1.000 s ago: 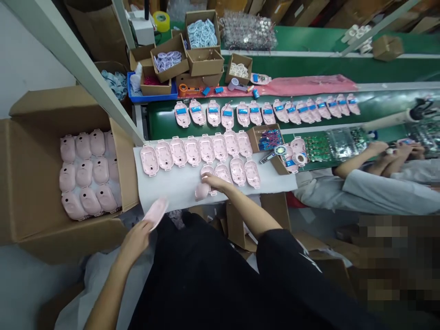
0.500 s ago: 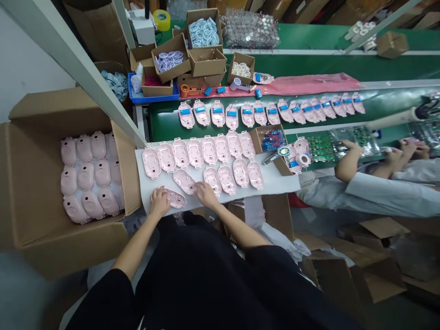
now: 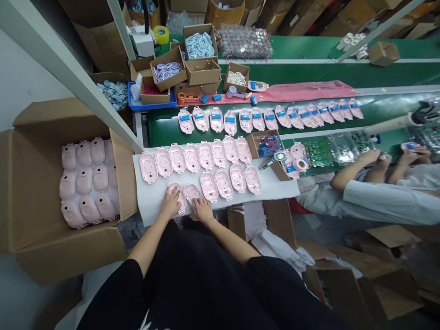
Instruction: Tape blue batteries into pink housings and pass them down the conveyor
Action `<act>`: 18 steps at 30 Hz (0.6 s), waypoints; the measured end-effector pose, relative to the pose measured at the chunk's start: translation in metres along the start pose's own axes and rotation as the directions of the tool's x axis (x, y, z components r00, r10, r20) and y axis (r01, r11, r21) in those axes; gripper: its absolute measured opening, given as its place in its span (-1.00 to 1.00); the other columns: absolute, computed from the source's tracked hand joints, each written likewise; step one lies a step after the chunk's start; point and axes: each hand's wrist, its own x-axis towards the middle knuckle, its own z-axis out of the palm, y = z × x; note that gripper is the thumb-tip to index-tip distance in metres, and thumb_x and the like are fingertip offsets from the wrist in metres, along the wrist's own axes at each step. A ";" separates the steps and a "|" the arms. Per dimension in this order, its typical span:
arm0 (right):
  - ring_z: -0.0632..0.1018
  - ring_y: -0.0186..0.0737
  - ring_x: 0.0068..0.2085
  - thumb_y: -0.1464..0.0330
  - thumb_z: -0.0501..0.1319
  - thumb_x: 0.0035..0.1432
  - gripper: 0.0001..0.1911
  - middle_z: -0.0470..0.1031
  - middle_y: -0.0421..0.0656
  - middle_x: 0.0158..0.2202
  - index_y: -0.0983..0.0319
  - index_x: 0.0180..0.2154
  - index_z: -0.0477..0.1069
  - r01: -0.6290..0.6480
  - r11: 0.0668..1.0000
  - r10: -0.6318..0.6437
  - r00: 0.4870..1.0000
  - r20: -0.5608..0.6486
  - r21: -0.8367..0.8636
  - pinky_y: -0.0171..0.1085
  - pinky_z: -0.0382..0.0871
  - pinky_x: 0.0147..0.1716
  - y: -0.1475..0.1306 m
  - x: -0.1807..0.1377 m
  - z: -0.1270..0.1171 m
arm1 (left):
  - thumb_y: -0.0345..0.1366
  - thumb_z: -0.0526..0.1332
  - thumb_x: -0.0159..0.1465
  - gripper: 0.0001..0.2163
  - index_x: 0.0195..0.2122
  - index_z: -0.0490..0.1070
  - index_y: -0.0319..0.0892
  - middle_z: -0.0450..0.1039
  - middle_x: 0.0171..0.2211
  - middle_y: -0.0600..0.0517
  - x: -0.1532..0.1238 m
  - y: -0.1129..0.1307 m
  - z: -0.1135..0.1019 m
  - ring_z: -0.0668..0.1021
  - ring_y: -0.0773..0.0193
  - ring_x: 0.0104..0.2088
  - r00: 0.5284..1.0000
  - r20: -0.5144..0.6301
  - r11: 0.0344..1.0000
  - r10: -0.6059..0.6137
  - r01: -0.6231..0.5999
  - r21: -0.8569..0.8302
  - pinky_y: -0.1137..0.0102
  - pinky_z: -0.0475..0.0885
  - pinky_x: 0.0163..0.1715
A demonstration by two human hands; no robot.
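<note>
My left hand (image 3: 170, 202) lies over the left edge of a pink plastic shell (image 3: 181, 200), its fingers bent round the rim. Beside it, my right hand (image 3: 203, 210) grips the lower right end of a second pink shell (image 3: 191, 191), which is tilted on the white sheet (image 3: 151, 201). Both shells rest hollow side up, and the fingers cover part of each. To the right stand several like shells (image 3: 224, 184) in a short row. Behind these runs a longer row of pink shells (image 3: 191, 157).
A large carton (image 3: 44, 243) of pink shells stands at left. Shells with blue batteries (image 3: 216, 118) line the green belt (image 3: 161, 123). A box of wired blue parts (image 3: 270, 144) is at the sheet's right, near a co-worker's sleeve (image 3: 385, 197). A slanted metal post (image 3: 85, 78) crosses the left side.
The left shell has turned from lying sideways to nearly upright and moved right with my left hand. The right shell has shifted towards me and right. The camera view has tilted slightly.
</note>
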 end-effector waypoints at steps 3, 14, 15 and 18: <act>0.36 0.16 0.22 0.15 0.00 0.46 -0.40 0.35 0.22 0.24 0.30 0.39 0.13 -0.096 0.995 0.096 0.995 -0.006 0.037 0.01 0.15 0.20 -0.011 0.008 -0.002 | -0.33 0.14 0.28 -0.33 0.45 0.17 -0.15 -0.06 0.53 0.02 0.012 0.001 -0.003 -0.18 -0.15 0.52 0.998 0.027 0.998 0.061 -0.061 -0.013 -0.03 -0.03 0.46; 0.36 0.32 0.23 0.19 0.01 0.40 -0.28 0.31 0.39 0.23 0.51 0.41 0.06 -0.222 0.962 0.236 0.969 -0.076 0.157 0.16 0.27 0.13 -0.029 0.054 -0.023 | -0.36 0.22 0.18 -0.25 0.44 0.14 -0.29 0.00 0.51 -0.19 0.027 0.016 -0.011 -0.05 -0.15 0.50 0.997 0.049 0.996 0.065 -0.062 -0.061 0.01 -0.07 0.45; 0.37 0.34 0.22 0.18 0.00 0.39 -0.29 0.32 0.39 0.21 0.50 0.40 0.09 -0.232 0.958 0.248 0.965 -0.082 0.167 0.20 0.27 0.13 -0.028 0.056 -0.023 | -0.36 0.23 0.18 -0.26 0.43 0.16 -0.27 0.02 0.50 -0.19 0.029 0.017 -0.014 -0.02 -0.15 0.49 0.996 0.046 0.995 0.074 -0.071 -0.070 0.01 -0.06 0.44; 0.36 0.42 0.21 0.10 -0.02 0.38 -0.28 0.32 0.36 0.21 0.42 0.39 0.14 -0.241 0.947 0.270 0.956 -0.116 0.211 0.31 0.25 0.10 -0.030 0.055 -0.019 | -0.34 0.23 0.23 -0.33 0.41 0.21 -0.16 0.09 0.47 -0.17 0.022 0.014 -0.030 0.06 -0.12 0.47 0.993 -0.003 0.988 0.114 -0.114 -0.103 -0.04 -0.03 0.42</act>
